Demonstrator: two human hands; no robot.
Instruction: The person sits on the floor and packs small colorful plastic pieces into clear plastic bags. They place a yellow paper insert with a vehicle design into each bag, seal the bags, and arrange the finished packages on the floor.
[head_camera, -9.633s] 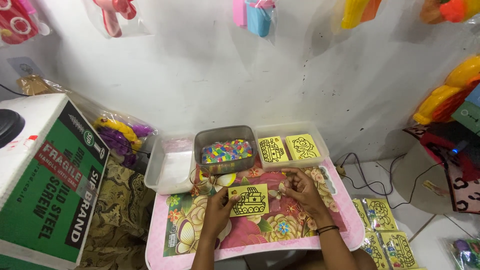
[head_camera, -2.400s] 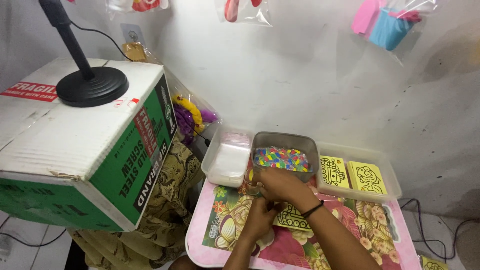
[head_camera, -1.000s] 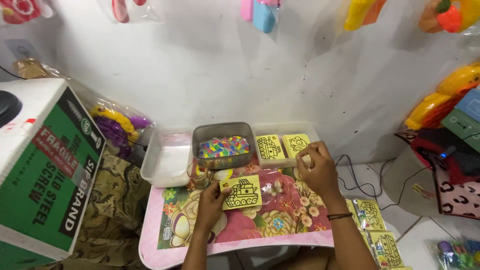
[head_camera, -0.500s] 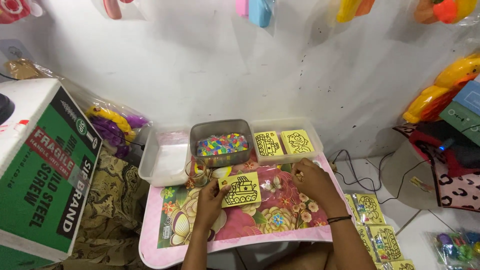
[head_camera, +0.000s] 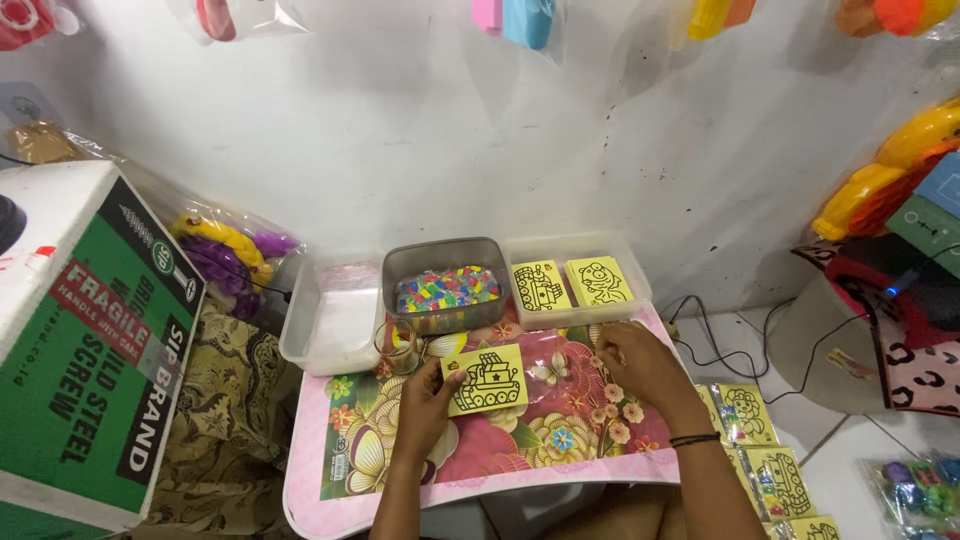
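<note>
Left hand (head_camera: 425, 400) holding a yellow card (head_camera: 486, 379) over a small floral table (head_camera: 560, 440).
Fingers pinch the card's left edge — the right hand (head_camera: 640, 365) rests loosely curled on the table, holding nothing visible.

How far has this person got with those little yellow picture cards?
Done, by the look of it: two yellow cards lie in the clear tray at the back. In hand: the left hand holds a yellow card with a black outline drawing above the flowered table; the right hand rests beside it. Left: more packed cards wait on the floor, and the tub of coloured bits is full.
</note>
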